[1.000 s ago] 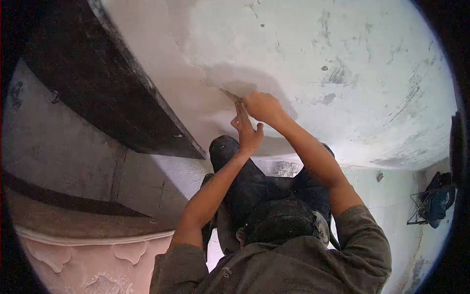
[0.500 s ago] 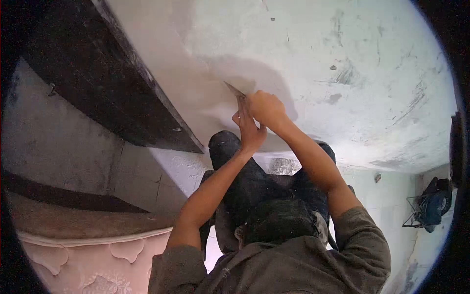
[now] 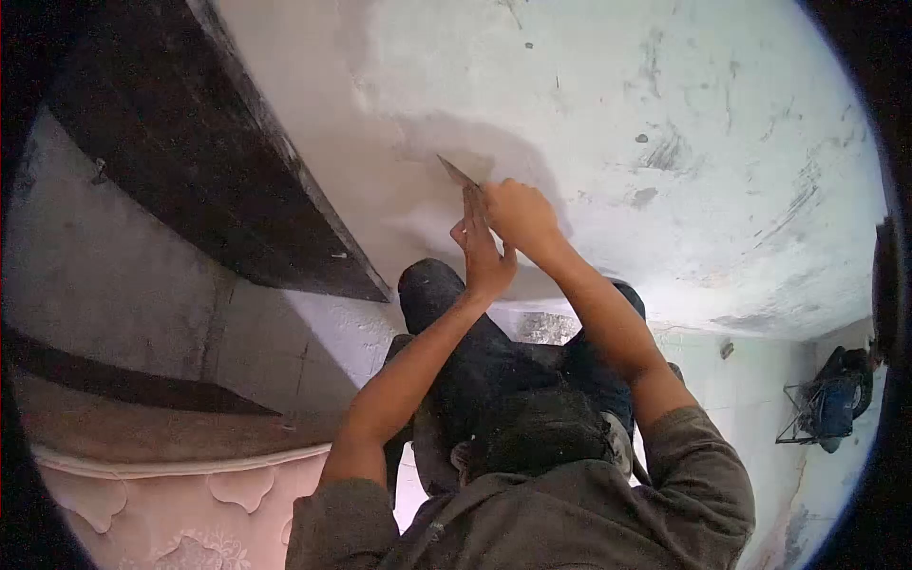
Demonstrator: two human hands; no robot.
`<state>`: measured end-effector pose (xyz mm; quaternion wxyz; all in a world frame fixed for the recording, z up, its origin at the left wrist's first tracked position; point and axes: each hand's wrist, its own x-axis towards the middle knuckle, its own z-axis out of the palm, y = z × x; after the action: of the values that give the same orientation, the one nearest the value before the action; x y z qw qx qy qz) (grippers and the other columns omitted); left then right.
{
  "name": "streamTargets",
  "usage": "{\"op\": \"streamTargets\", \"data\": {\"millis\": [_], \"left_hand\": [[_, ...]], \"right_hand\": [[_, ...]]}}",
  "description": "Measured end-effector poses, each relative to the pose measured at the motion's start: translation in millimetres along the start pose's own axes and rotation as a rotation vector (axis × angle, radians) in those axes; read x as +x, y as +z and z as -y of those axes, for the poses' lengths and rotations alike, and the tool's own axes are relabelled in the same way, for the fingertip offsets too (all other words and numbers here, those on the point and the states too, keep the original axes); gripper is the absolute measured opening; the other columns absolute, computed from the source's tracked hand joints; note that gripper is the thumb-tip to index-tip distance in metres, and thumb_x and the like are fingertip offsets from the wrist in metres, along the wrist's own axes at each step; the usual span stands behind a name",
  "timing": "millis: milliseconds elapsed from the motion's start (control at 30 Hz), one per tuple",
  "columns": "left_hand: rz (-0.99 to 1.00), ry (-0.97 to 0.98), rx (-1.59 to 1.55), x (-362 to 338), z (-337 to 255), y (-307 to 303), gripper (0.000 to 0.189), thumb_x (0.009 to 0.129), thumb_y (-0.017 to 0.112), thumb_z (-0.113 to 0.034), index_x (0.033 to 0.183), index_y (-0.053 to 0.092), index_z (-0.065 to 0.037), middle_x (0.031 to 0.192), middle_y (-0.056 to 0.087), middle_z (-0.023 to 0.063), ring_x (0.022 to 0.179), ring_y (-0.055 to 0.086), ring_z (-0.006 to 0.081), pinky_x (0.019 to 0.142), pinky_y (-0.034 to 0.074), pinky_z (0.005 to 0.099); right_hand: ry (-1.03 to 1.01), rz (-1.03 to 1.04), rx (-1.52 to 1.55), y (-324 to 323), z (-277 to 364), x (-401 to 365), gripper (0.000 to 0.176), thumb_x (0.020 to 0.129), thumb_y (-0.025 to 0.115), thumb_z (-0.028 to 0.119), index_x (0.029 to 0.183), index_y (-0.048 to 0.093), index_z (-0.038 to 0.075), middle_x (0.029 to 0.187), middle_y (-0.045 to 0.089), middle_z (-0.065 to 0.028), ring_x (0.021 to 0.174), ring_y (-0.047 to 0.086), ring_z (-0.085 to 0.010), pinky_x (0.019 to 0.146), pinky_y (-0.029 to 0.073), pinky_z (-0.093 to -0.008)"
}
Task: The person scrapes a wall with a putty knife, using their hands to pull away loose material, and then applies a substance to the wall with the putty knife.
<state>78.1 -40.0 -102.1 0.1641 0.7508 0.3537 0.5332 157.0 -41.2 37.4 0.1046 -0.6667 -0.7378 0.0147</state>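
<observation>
My right hand [image 3: 521, 217] is closed around a putty knife, and its thin pointed blade [image 3: 458, 172] sticks out to the left against the wall [image 3: 608, 85]. The handle is hidden in my fist. Just below the blade, my left hand [image 3: 486, 255] is stretched out with its fingers pointing up and their tips at the base of the blade. My left thumb stands apart from the fingers. A darker, damp-looking patch [image 3: 532, 157] of the wall surrounds the blade.
A dark wooden door or panel [image 3: 199, 142] stands close on the left. My legs [image 3: 432, 285] are bent between me and the wall. A pink quilted mattress [image 3: 161, 503] lies at lower left. A dark blue object on a wire frame [image 3: 828, 408] is at far right.
My hands and the putty knife stay at almost the same place on the wall. The whole view has shifted slightly.
</observation>
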Motion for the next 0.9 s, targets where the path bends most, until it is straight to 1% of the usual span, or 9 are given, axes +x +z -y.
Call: {"op": "streamTargets", "data": {"millis": [67, 200, 267, 367, 533, 667, 767, 833, 900], "left_hand": [[-0.014, -0.024, 0.037, -2, 0, 3, 0.093, 0.07, 0.064, 0.004, 0.146, 0.011, 0.007, 0.152, 0.012, 0.0297, 0.141, 0.016, 0.0362, 0.104, 0.02, 0.0438], [0.008, -0.018, -0.016, 3, -7, -6, 0.093, 0.069, 0.064, 0.004, 0.146, 0.012, 0.006, 0.153, 0.012, 0.0295, 0.141, 0.016, 0.0367, 0.104, 0.02, 0.0435], [0.061, -0.028, 0.003, 4, -12, -10, 0.093, 0.069, 0.064, 0.004, 0.146, 0.013, 0.006, 0.153, 0.012, 0.0294, 0.138, 0.019, 0.0382, 0.104, 0.02, 0.0438], [0.014, -0.018, 0.072, -5, -5, -4, 0.092, 0.069, 0.065, 0.004, 0.146, 0.014, 0.006, 0.152, 0.013, 0.0294, 0.134, 0.024, 0.0377, 0.103, 0.02, 0.0437], [0.061, -0.072, 0.019, 2, -16, -25, 0.091, 0.07, 0.064, 0.004, 0.146, 0.015, 0.007, 0.152, 0.014, 0.0281, 0.125, 0.028, 0.0389, 0.103, 0.023, 0.0449], [0.062, -0.121, 0.035, -4, -11, -27, 0.089, 0.069, 0.062, 0.005, 0.144, 0.015, 0.009, 0.152, 0.015, 0.0266, 0.117, 0.031, 0.0401, 0.104, 0.026, 0.0463], [0.083, -0.148, 0.005, -2, -14, -33, 0.089, 0.069, 0.061, 0.005, 0.144, 0.014, 0.01, 0.151, 0.017, 0.0268, 0.116, 0.031, 0.0399, 0.104, 0.026, 0.0467], [0.079, -0.15, 0.016, 1, -15, -33, 0.089, 0.069, 0.06, 0.005, 0.144, 0.013, 0.01, 0.151, 0.017, 0.0268, 0.117, 0.031, 0.0399, 0.104, 0.025, 0.0467], [0.088, -0.144, 0.022, -2, -17, -31, 0.089, 0.069, 0.059, 0.005, 0.144, 0.013, 0.01, 0.151, 0.018, 0.0268, 0.117, 0.031, 0.04, 0.105, 0.025, 0.0466]], "right_hand": [[0.012, 0.008, 0.022, 5, 0, -2, 0.025, 0.081, 0.058, 0.023, 0.082, 0.069, 0.0, 0.081, 0.068, -0.0205, 0.077, 0.069, -0.0382, 0.066, 0.056, -0.0462], [0.03, -0.04, 0.015, -1, 1, -4, 0.024, 0.082, 0.057, 0.021, 0.08, 0.069, 0.0, 0.081, 0.068, -0.0207, 0.074, 0.069, -0.0375, 0.064, 0.056, -0.0465], [0.05, -0.083, 0.014, 2, 0, -1, 0.024, 0.082, 0.057, 0.021, 0.079, 0.069, 0.0, 0.081, 0.068, -0.0211, 0.074, 0.069, -0.0374, 0.064, 0.056, -0.0463], [-0.037, 0.002, -0.035, 26, -3, 2, 0.024, 0.083, 0.056, 0.021, 0.082, 0.069, 0.0, 0.081, 0.068, -0.0215, 0.075, 0.069, -0.0377, 0.064, 0.056, -0.0461], [-0.002, -0.109, -0.036, 11, 2, -4, 0.023, 0.085, 0.053, 0.018, 0.082, 0.069, 0.002, 0.081, 0.068, -0.0208, 0.074, 0.068, -0.0378, 0.065, 0.056, -0.0465], [0.002, 0.042, -0.03, 29, -1, 5, 0.024, 0.09, 0.049, 0.022, 0.09, 0.065, 0.005, 0.086, 0.066, -0.0207, 0.078, 0.067, -0.0392, 0.067, 0.055, -0.0478], [-0.016, 0.028, -0.034, 21, 1, 5, 0.025, 0.09, 0.05, 0.023, 0.091, 0.066, 0.005, 0.087, 0.066, -0.0212, 0.077, 0.067, -0.0401, 0.067, 0.055, -0.0483], [0.06, -0.01, -0.023, 13, 1, 4, 0.025, 0.09, 0.05, 0.023, 0.091, 0.067, 0.004, 0.086, 0.066, -0.0228, 0.076, 0.067, -0.0408, 0.066, 0.054, -0.0493], [0.028, 0.001, -0.017, 19, 0, 8, 0.025, 0.089, 0.051, 0.023, 0.09, 0.067, 0.004, 0.085, 0.066, -0.0235, 0.076, 0.066, -0.0414, 0.066, 0.054, -0.0494]]}}
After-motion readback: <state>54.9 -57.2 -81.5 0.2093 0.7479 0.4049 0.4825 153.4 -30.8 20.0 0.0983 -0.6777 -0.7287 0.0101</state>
